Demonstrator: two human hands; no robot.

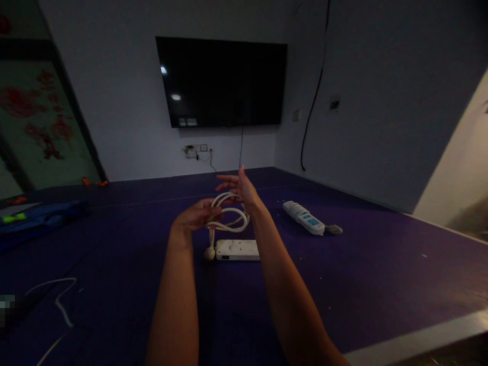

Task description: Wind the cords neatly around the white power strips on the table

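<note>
Loops of a white power cord [238, 227] hang in the air in front of me. My left hand [198, 213] grips the left side of the coil, its fingers closed around the loops. At the coil's upper right is my right hand [246, 190], thumb up and fingers stretched apart; some of its fingers are hidden behind the loops. Below the coil lies a white power strip [237, 249] with its plain side up, its right end covered by my right forearm. The cord's plug [209, 253] dangles beside the strip's left end.
Farther right lies a second power strip [314, 223] wrapped in its own cord, its plug [334, 230] beside it. Blue cloth [49, 216] and a thin white cable [61, 305] are on the left. A television [224, 84] hangs on the wall above sockets [202, 148].
</note>
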